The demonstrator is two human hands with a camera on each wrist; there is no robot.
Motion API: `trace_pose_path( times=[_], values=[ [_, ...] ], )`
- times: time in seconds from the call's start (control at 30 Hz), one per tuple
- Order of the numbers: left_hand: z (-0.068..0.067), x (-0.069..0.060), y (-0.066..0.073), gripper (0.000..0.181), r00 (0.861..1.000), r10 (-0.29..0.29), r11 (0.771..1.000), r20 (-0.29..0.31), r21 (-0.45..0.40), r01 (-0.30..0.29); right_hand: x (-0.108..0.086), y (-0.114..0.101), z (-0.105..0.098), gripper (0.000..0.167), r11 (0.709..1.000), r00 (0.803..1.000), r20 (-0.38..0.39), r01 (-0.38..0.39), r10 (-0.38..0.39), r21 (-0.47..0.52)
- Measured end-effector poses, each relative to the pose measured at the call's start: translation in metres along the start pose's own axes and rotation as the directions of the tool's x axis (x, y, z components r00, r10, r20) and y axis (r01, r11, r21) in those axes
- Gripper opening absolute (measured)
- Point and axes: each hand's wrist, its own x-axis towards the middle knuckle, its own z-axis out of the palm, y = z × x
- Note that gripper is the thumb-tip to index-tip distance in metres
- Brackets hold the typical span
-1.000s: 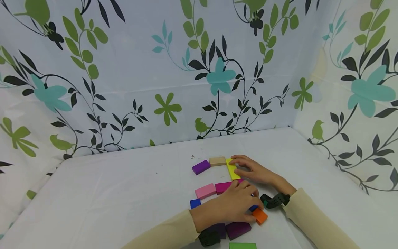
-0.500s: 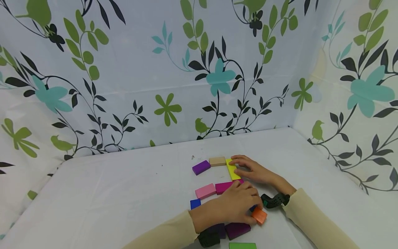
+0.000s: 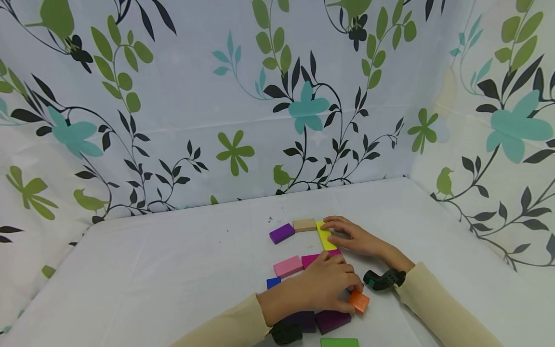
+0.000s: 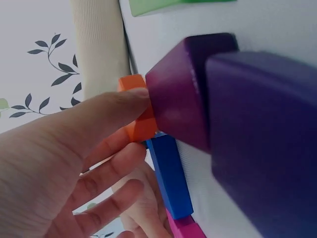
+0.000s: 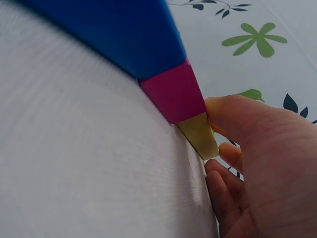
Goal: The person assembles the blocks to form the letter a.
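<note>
My left hand (image 3: 318, 284) pinches an orange block (image 3: 359, 302) between thumb and index finger. In the left wrist view, this orange block (image 4: 142, 124) sits at the end of a blue block (image 4: 171, 176), beside a plum-purple block (image 4: 173, 91). Farther out, my right hand (image 3: 360, 239) holds a yellow block (image 3: 325, 237) lying on the table, thumb at its near right side and fingers toward its far end. The yellow block (image 5: 200, 134) adjoins a magenta block (image 5: 176, 91) in the right wrist view. My left hand hides much of the blue block from the head view.
Beyond the left hand lie a pink block (image 3: 288, 266), a tan block (image 3: 304, 225) and a violet block (image 3: 282, 233). Nearer are a dark purple block (image 3: 303, 321) and a green block (image 3: 340, 342). Patterned cloth (image 3: 182, 96) hangs behind the white table (image 3: 173, 270).
My left hand has shifted slightly left with the orange block, which has turned a little. My right hand stays at the yellow block.
</note>
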Motion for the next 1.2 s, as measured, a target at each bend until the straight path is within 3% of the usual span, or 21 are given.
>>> trace_pose_path(
  times=[0.53,0.63,0.93,1.07,1.2],
  values=[
    [0.000,-0.003,-0.004,0.025,0.997,-0.025,0.982,0.078,-0.187,0.039,0.000,-0.001,0.000,0.034,1.000,1.000,-0.001,-0.006,0.006,-0.002],
    [0.002,-0.007,-0.007,0.024,0.998,-0.028,0.980,0.058,-0.193,0.039,0.000,-0.001,0.000,0.033,1.000,1.000,0.002,-0.007,0.007,0.004],
    [0.009,-0.023,-0.021,0.020,0.993,-0.114,0.963,-0.018,-0.248,0.106,-0.001,-0.003,-0.005,0.034,0.999,0.999,0.005,-0.041,0.041,-0.014],
    [0.007,-0.021,-0.026,0.021,0.990,-0.139,0.968,-0.036,-0.218,0.128,-0.002,-0.002,-0.004,0.034,0.999,0.999,0.008,-0.044,0.044,0.001],
    [0.002,-0.013,-0.031,0.024,0.991,-0.122,0.981,-0.055,-0.156,0.112,-0.001,-0.001,-0.001,0.034,1.000,1.000,0.010,-0.022,0.022,0.015]
  ],
)
